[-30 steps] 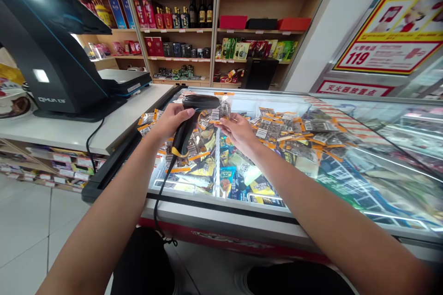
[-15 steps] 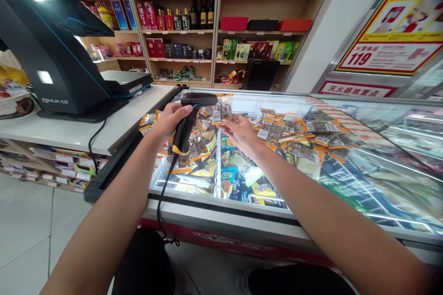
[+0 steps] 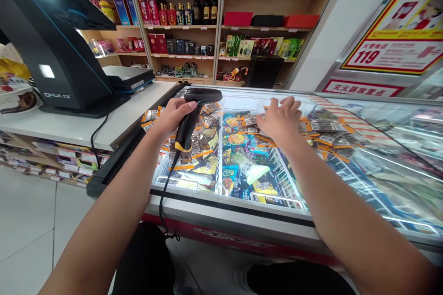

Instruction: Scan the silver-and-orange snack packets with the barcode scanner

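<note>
My left hand (image 3: 174, 119) is closed around the handle of a black barcode scanner (image 3: 189, 117) with a yellow band at its base. The scanner's head points right, over the glass top of a chest freezer (image 3: 238, 212). Farther right, my right hand (image 3: 282, 120) reaches over small clear packets with orange edges (image 3: 251, 122), its fingers spread and nothing seen in them. More such packets (image 3: 325, 126) lie to the right of this hand. Another group of packets (image 3: 199, 143) lies below and behind the scanner. Colourful bagged goods (image 3: 247, 170) show in the freezer's wire baskets.
A white counter (image 3: 141, 106) with a dark checkout terminal (image 3: 69, 64) and a scale (image 3: 129, 78) stands at the left. The scanner's black cable (image 3: 162, 203) hangs over the freezer's front edge. Shelves of boxes and bottles (image 3: 183, 27) line the back.
My right hand has left the scanner's head, let go of the packet it held there, and moved right over the packets. My left hand keeps holding the scanner. The view has shifted slightly.
</note>
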Available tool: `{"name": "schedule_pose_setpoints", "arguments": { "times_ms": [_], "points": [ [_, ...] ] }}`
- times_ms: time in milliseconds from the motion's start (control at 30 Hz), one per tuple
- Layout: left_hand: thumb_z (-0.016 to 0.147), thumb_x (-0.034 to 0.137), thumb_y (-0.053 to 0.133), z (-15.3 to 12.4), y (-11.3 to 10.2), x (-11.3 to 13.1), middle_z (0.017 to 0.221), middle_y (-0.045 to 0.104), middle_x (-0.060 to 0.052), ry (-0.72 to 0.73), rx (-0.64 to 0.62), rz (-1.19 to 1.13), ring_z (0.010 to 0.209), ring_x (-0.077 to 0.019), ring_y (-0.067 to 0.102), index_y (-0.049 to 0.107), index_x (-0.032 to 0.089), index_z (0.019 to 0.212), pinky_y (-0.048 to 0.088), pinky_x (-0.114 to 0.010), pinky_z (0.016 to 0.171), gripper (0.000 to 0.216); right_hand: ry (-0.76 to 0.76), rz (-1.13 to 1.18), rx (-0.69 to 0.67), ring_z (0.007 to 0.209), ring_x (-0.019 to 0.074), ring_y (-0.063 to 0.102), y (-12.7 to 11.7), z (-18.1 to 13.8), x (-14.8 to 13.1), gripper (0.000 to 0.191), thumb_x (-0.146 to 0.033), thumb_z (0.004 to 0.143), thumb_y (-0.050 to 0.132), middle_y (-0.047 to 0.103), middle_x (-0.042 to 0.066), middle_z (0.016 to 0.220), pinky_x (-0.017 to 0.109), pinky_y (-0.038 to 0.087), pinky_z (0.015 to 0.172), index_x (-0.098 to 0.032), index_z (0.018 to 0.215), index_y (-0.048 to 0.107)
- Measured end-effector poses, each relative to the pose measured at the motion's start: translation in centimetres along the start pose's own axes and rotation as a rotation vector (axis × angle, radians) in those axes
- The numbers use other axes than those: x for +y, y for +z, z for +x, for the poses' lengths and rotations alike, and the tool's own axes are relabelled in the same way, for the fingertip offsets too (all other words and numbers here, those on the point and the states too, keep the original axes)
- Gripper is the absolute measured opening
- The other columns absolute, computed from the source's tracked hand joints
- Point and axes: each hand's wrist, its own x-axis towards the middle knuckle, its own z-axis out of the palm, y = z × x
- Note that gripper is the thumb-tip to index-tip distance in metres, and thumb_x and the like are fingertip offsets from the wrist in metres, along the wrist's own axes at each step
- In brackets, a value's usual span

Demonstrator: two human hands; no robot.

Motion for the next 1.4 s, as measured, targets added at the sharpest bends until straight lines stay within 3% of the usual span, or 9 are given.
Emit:
{"name": "schedule_pose_setpoints", "arguments": {
  "times_ms": [67, 133, 200, 267, 467, 633, 833, 1133, 1400],
  "points": [
    [0.077, 0.059, 0.071, 0.1, 0.0, -0.1, 0.069, 0.073, -0.007, 0.006, -0.008, -0.009, 0.063, -0.0201, 0.071, 0.065, 0.015, 0.081, 0.056, -0.027, 0.056, 0.045, -0.127, 0.106, -0.036, 0.126, 0.0437, 0.049, 0.7, -1.3, -2.5, 0.043, -0.034, 0.094, 0.066, 0.058, 0.027, 0.126, 0.057, 0.042, 0.101, -0.008, 0.128, 0.063],
    [0.077, 0.059, 0.071, 0.1, 0.1, -0.2, 0.069, 0.074, -0.007, 0.017, -0.032, -0.003, 0.061, -0.0195, 0.071, 0.065, 0.015, 0.08, 0.056, -0.027, 0.056, 0.045, -0.213, 0.342, -0.246, 0.118, 0.0376, 0.056, 1.7, -3.0, -5.6, 0.039, -0.046, 0.098, 0.06, 0.067, 0.018, 0.115, 0.053, 0.046, 0.098, -0.016, 0.122, 0.068],
    [0.078, 0.06, 0.07, 0.2, 0.1, -0.1, 0.068, 0.073, -0.006, 0.023, -0.052, 0.014, 0.058, -0.0185, 0.07, 0.066, 0.015, 0.081, 0.055, -0.026, 0.054, 0.046, -0.254, 0.461, -0.475, 0.118, 0.0384, 0.058, 2.5, -4.8, -8.4, 0.05, -0.06, 0.094, 0.063, 0.067, 0.018, 0.117, 0.052, 0.048, 0.096, -0.017, 0.119, 0.069],
    [0.079, 0.061, 0.07, 0.2, 0.1, 0.0, 0.068, 0.073, -0.006, 0.027, -0.057, 0.03, 0.056, -0.018, 0.069, 0.066, 0.015, 0.081, 0.054, -0.026, 0.053, 0.046, -0.273, 0.451, -0.537, 0.123, 0.0418, 0.056, 3.0, -6.2, -10.2, 0.062, -0.069, 0.085, 0.07, 0.065, 0.021, 0.124, 0.053, 0.047, 0.098, -0.015, 0.117, 0.07],
    [0.08, 0.061, 0.071, 0.2, 0.2, -0.2, 0.067, 0.073, -0.006, 0.042, -0.086, 0.02, 0.055, -0.0173, 0.069, 0.066, 0.016, 0.079, 0.053, -0.025, 0.051, 0.046, -0.058, 0.692, -0.724, 0.111, 0.032, 0.065, 2.5, -5.8, -9.8, 0.063, -0.048, 0.08, 0.083, 0.066, 0.017, 0.128, 0.043, 0.054, 0.09, -0.016, 0.13, 0.061],
    [0.08, 0.064, 0.071, 0.3, 0.2, -0.6, 0.071, 0.074, -0.006, 0.039, -0.122, 0.039, 0.06, -0.0168, 0.069, 0.068, 0.015, 0.081, 0.054, -0.025, 0.055, 0.049, 0.197, 1.043, -0.497, 0.097, 0.0244, 0.067, 3.1, -3.0, -6.7, 0.048, -0.039, 0.079, 0.08, 0.069, 0.009, 0.113, 0.038, 0.053, 0.081, -0.02, 0.116, 0.057],
    [0.075, 0.064, 0.075, 0.4, 0.3, -0.9, 0.077, 0.074, -0.007, 0.022, -0.089, 0.047, 0.063, -0.016, 0.068, 0.07, 0.014, 0.079, 0.054, -0.025, 0.059, 0.051, 0.291, 1.334, -0.267, 0.084, 0.018, 0.061, 3.7, -2.1, -5.6, 0.046, -0.049, 0.072, 0.082, 0.064, 0.0, 0.095, 0.031, 0.049, 0.068, -0.024, 0.099, 0.054],
    [0.078, 0.065, 0.071, 0.0, 0.5, -0.2, 0.072, 0.073, -0.007, 0.018, -0.118, 0.016, 0.061, -0.0157, 0.067, 0.069, 0.014, 0.079, 0.053, -0.024, 0.057, 0.051, 0.188, 1.265, -0.236, 0.099, 0.0224, 0.063, 4.0, -2.6, -6.0, 0.047, -0.053, 0.076, 0.079, 0.065, 0.004, 0.106, 0.033, 0.054, 0.073, -0.024, 0.104, 0.054],
    [0.079, 0.063, 0.068, 0.1, 0.6, -0.2, 0.071, 0.074, -0.007, 0.032, -0.031, 0.011, 0.061, -0.0179, 0.069, 0.068, 0.016, 0.082, 0.054, -0.026, 0.057, 0.048, 0.055, 0.973, -0.199, 0.097, 0.0255, 0.069, 3.4, -1.5, -4.3, 0.051, -0.039, 0.091, 0.066, 0.071, 0.011, 0.115, 0.04, 0.055, 0.084, -0.022, 0.134, 0.045]
  ]
}}
